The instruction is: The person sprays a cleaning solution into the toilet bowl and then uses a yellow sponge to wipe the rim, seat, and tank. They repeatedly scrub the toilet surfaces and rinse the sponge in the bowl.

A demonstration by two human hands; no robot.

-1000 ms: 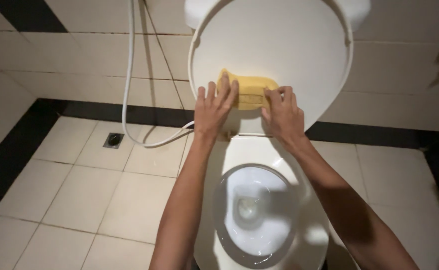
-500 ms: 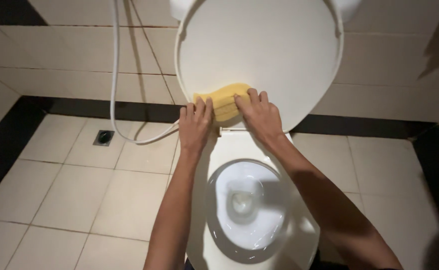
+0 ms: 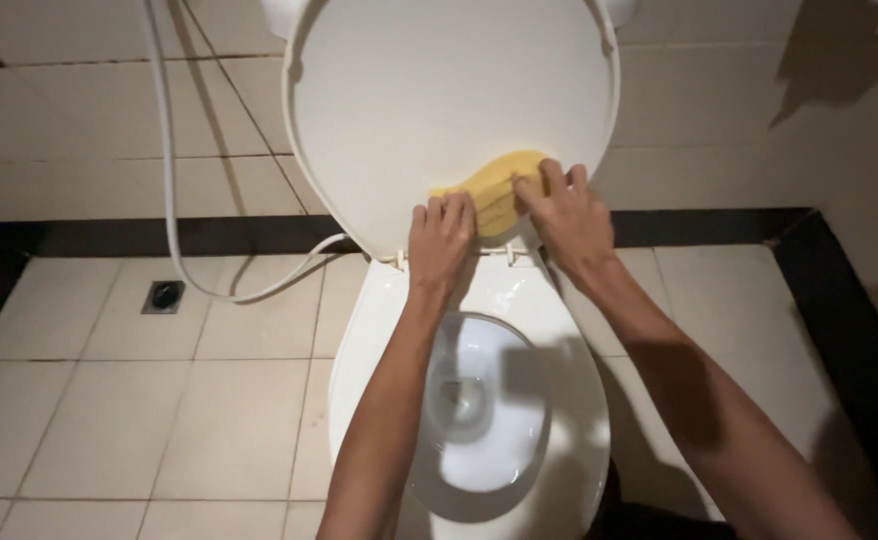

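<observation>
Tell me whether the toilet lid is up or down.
Up. The toilet lid stands raised against the wall, the bowl lies open below, and both hands press a yellow sponge on its inner face.
</observation>
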